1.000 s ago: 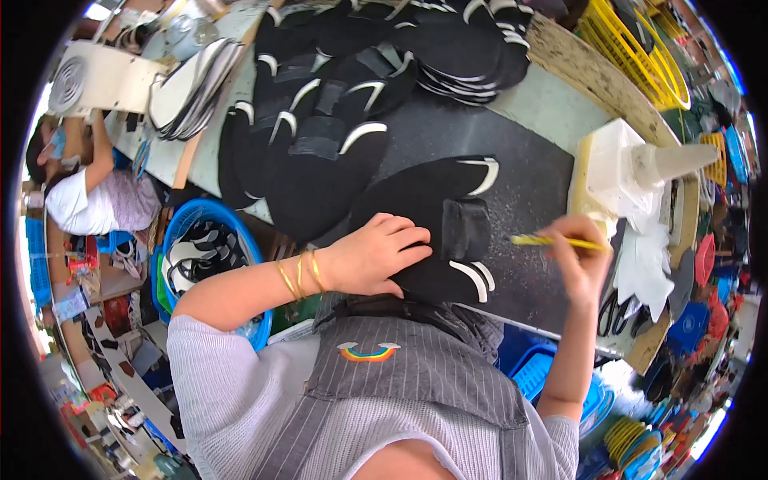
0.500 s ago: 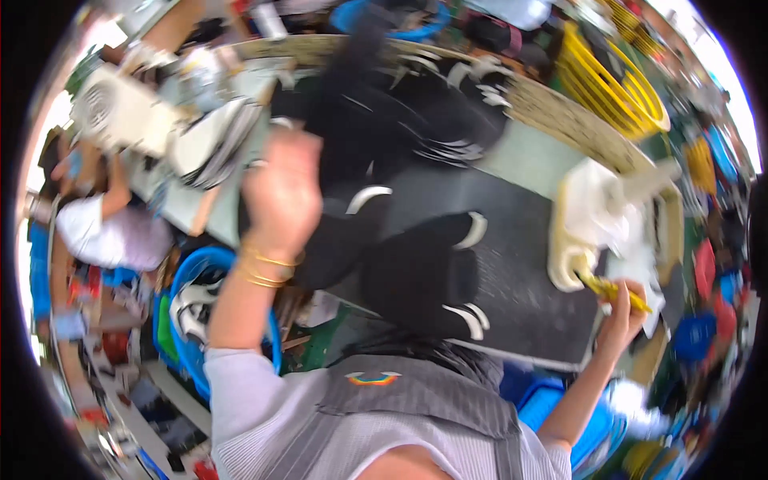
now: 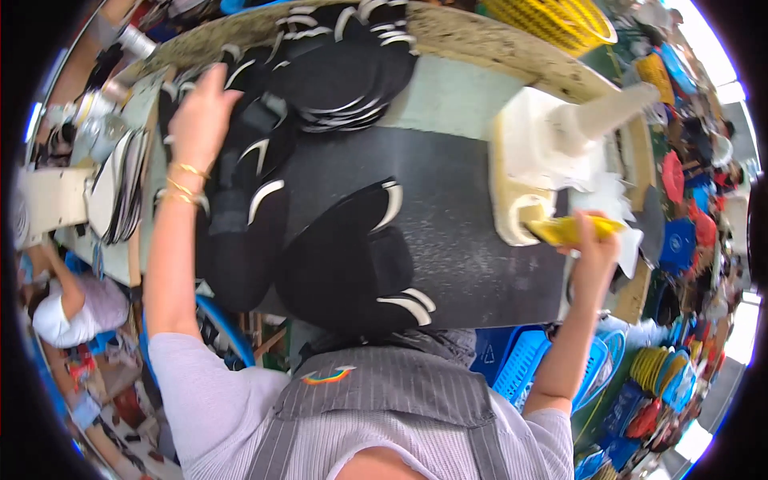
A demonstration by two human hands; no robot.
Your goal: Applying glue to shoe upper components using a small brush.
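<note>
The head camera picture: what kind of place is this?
Probably a factory or workshop: there is a stack of flat black pieces with curved white strips, a boxy white plastic container with a tapered top, and another person in a white top nearby.

Yellow basket [image 3: 560,22] and blue basket [image 3: 522,362]

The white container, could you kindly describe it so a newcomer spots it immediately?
Find the dark mat on the worktable. At its right edge, beyond the right hand, stands the white container. Unlike the flat black pieces, it is bulky, with a tapering cone pointing right.
</note>
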